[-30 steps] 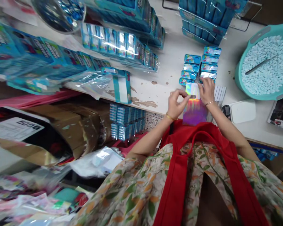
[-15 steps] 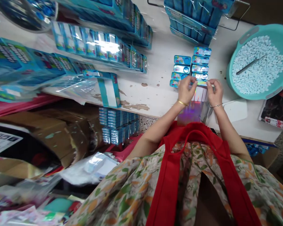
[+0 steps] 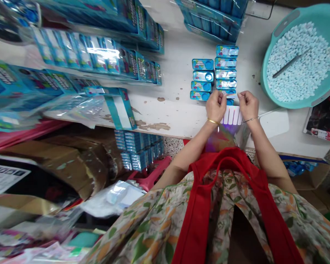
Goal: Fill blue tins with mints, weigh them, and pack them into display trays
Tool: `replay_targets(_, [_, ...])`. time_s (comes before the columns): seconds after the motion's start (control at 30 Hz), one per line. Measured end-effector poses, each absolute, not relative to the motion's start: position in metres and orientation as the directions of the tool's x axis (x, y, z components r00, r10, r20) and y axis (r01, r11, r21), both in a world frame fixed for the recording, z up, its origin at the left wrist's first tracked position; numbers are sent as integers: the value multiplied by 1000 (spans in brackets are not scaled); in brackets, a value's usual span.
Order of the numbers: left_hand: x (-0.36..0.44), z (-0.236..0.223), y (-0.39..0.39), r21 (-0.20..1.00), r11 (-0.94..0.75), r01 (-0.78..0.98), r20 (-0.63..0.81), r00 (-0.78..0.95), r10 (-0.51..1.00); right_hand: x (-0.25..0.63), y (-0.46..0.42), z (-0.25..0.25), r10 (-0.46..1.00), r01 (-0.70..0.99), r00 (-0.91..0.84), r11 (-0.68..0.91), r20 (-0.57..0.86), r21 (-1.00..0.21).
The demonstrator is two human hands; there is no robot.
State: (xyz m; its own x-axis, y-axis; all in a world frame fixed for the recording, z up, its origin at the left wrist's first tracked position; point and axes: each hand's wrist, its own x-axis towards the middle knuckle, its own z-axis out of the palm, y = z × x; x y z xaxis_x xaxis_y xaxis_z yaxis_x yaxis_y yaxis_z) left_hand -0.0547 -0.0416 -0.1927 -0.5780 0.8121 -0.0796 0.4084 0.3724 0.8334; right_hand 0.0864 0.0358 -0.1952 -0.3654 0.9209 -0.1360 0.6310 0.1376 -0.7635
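Nearest the body, below the hands, a shiny sheet point(image 3: 220, 141) lies over the table edge by the red apron point(image 3: 231, 156). Just above it, between the wrists, is a row of white labels point(image 3: 231, 115).

The left hand point(image 3: 216, 107) has thumb and forefinger pinched together on one end of a narrow strip point(image 3: 231, 96). The right hand point(image 3: 249, 107) has its fingertips drawn together at the other end; whether they grip it is too small to tell. The strip runs level between them, across a tin point(image 3: 227, 103), the nearest of its column; I cannot tell whether strip and tin touch.

The step in hand looks like lining the strip up over that tin. It calls for both ends kept level and light fingertip pressure.

Just beyond the fingertips stand more tins point(image 3: 226, 74) in two columns, crowding the left fingers most. A white plate point(image 3: 276, 123) is just beside the right wrist, and farther right is a bowl point(image 3: 264, 79) of pale blue pieces point(image 3: 294, 86) with a dark stick point(image 3: 290, 65) across them. Well left of the left hand are an open carton point(image 3: 119, 106) and wrapped boxes point(image 3: 99, 55); another wrapped pack point(image 3: 213, 18) stands past the tins.
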Motion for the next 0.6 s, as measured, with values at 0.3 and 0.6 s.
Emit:
replay_targets(0.3, [-57, -200, -31, 783, 444, 435, -146, -566, 811, 83, 46, -212, 914, 682, -370, 145, -166, -717])
replay_targets(0.6, [-54, -200, -26, 756, 469, 456, -156, -570, 806, 80, 34, -219, 945, 618, -312, 123, -98, -777])
